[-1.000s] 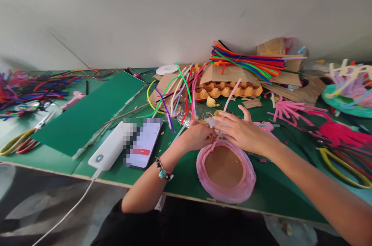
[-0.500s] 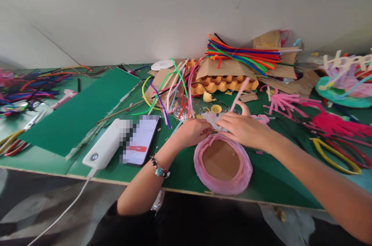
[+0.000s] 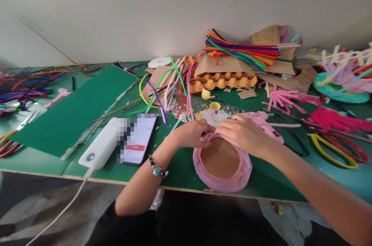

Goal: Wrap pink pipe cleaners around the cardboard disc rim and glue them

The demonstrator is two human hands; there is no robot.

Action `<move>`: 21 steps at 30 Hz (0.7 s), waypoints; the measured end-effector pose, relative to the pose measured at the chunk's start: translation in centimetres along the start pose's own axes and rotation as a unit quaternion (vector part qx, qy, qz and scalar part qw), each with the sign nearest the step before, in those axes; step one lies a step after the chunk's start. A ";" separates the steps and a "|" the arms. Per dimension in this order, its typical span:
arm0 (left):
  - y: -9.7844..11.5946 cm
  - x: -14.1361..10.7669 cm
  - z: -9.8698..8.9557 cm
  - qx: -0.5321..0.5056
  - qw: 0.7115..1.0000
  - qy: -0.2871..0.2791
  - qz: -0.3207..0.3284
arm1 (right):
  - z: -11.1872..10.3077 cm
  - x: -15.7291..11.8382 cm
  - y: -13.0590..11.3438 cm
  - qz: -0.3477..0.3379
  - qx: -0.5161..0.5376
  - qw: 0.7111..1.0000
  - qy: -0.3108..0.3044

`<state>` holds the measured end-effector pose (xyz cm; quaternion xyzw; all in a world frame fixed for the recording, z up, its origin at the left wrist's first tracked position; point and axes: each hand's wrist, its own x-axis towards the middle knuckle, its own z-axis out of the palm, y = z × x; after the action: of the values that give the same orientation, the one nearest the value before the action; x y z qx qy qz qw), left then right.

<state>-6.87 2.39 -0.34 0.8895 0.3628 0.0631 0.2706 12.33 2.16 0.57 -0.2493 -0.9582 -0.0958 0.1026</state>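
Observation:
A round ring wrapped in pink and lilac pipe cleaners (image 3: 244, 172), with brown cardboard in its middle, lies near the table's front edge. At its upper left rim, the fingers of my left hand (image 3: 196, 133) are closed on the wrapped edge. My right hand (image 3: 236, 131) has its fingers pressed together at the top of the rim. A pale pink pipe cleaner (image 3: 286, 125) sticks out to the right from behind that hand. Beyond the right hand lies a pink glue gun (image 3: 269, 129), partly hidden.
A phone (image 3: 139, 137) and a white power bank (image 3: 101, 143) with a cable lie left of my left arm. Behind are an orange egg tray (image 3: 223, 80) and bundled pipe cleaners (image 3: 241, 52). Pink tufts (image 3: 334, 122) and scissors (image 3: 334, 153) lie right; a green board (image 3: 78, 110) lies left.
The pale pink pipe cleaner, upright between my right fingers before, now points right. My right hand has turned down onto the rim. The glue gun shows more. The view has shifted slightly.

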 end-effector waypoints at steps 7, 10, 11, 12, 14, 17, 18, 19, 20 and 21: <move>-1.7 -0.7 -0.4 -0.098 0.991 -0.084 0.030 | 0.5 -0.5 0.1 0.020 0.007 1.000 -0.016; -2.2 -1.0 -0.6 -0.116 0.987 -0.104 0.048 | 0.4 -0.8 0.1 0.022 0.000 0.999 -0.024; -2.2 -1.1 -0.6 -0.116 0.986 -0.107 0.049 | 0.3 -0.9 0.1 0.021 -0.001 0.999 -0.025; -2.2 -1.1 -0.6 -0.113 0.987 -0.108 0.047 | 0.3 -1.0 0.0 0.021 -0.002 0.999 -0.025; -1.9 -1.1 -0.7 -0.103 0.988 -0.106 0.038 | 0.2 -1.1 -0.1 0.027 -0.001 0.999 -0.025; -1.5 -1.1 -0.7 -0.092 0.990 -0.107 0.025 | 0.3 -1.3 -0.2 0.046 0.004 0.999 -0.021; -1.5 -1.0 -0.7 -0.091 0.990 -0.109 0.021 | 0.3 -1.3 -0.2 0.050 0.003 0.999 -0.018; -1.4 -1.0 -0.7 -0.091 0.990 -0.110 0.018 | 0.4 -1.2 -0.1 0.052 0.002 0.999 -0.016; -1.4 -1.0 -0.6 -0.089 0.990 -0.110 0.016 | 0.5 -1.2 -0.1 0.052 0.000 0.999 -0.014; -1.5 -1.1 -0.6 -0.087 0.990 -0.110 0.016 | 0.6 -1.1 -0.1 0.050 -0.001 0.999 -0.013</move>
<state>-8.72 2.80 -0.53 0.8696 0.3099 0.0005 0.3844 13.15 1.67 -0.29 -0.2987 -0.9456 -0.0885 0.0941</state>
